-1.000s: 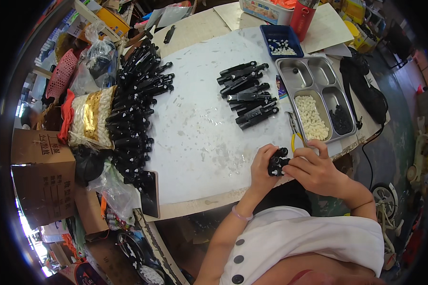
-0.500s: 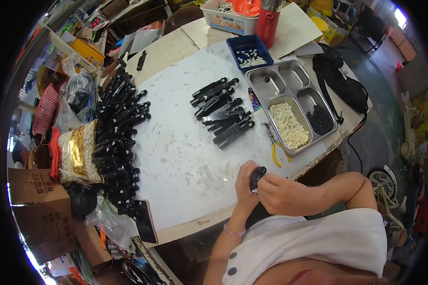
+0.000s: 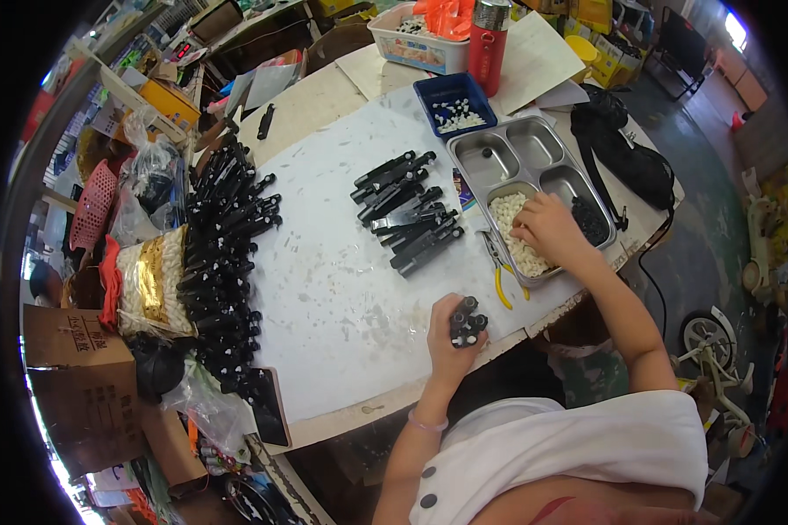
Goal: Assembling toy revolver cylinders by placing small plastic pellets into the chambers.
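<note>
Near the table's front edge my left hand (image 3: 446,339) is wrapped round a bundle of black tubular parts (image 3: 468,322), their round ends facing up. My right hand (image 3: 553,229) reaches into the divided metal tray (image 3: 492,247), its bent fingertips among small cream-white pieces (image 3: 529,259). Whatever those fingertips pinch is hidden. Beside that heap, another compartment holds small black pieces (image 3: 592,220). Pliers with yellow handles (image 3: 503,278) lie left of the tray, by its near end. Farther left, several black tubular parts (image 3: 404,210) are laid in a group on the white table sheet.
Many similar black parts (image 3: 223,262) are heaped along the table's left edge, with a phone (image 3: 269,408) at their near end. Beyond the tray stand a blue bin (image 3: 431,98) of white pieces, a red flask (image 3: 486,54) and a white tub (image 3: 411,51). A black bag (image 3: 626,153) lies right.
My right hand has left the bundle in my left hand and moved up and right into the tray's cream-white pieces. My left hand still holds the bundle, now more in view.
</note>
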### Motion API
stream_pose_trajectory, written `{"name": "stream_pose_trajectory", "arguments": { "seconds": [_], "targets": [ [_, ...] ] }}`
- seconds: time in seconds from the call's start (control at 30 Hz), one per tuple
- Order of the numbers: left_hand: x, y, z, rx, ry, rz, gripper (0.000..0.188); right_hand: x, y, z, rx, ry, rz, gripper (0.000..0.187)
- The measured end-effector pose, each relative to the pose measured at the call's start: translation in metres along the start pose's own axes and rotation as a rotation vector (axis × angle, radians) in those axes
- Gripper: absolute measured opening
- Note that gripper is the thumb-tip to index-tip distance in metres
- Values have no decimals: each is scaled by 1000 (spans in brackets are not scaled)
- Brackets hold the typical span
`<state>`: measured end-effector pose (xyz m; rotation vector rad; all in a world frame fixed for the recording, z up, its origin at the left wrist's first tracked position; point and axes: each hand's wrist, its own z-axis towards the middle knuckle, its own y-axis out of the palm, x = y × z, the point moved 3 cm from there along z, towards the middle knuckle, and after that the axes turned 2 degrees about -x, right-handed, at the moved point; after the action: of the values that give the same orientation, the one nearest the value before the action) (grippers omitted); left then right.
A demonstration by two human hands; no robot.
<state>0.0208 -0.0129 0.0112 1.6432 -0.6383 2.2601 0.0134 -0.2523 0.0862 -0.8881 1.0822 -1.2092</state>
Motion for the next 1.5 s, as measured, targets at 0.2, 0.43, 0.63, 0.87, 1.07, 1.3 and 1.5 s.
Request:
{"name": "stream_pose_trajectory", "arguments": {
  "seconds": [0.2,0.43,0.63,0.87,1.07,1.3,1.5],
  "targets": [
    [6,-3,2,9,38,38,62,11,15,-1,-80,104,195,14],
    [3,-2,1,2,18,-39,67,-74,-59,-11,-9,69,795,14],
    [3,-1,2,33,-27,-105,64,-112,-55,-21,39,-200,602,14],
    [8,-2,4,24,72,-56,66,-120,-55,-20,72,-268,428,15],
    [10,-2,6,6,129,-3,67,-111,-47,-20,30,-250,502,16],
    [7,-1,5,-4,148,-10,67,-104,-47,-19,-19,-285,559,18],
    [8,-3,3,4,183,0,64,-111,-64,-14,-139,-488,246,11]
  ]
}}
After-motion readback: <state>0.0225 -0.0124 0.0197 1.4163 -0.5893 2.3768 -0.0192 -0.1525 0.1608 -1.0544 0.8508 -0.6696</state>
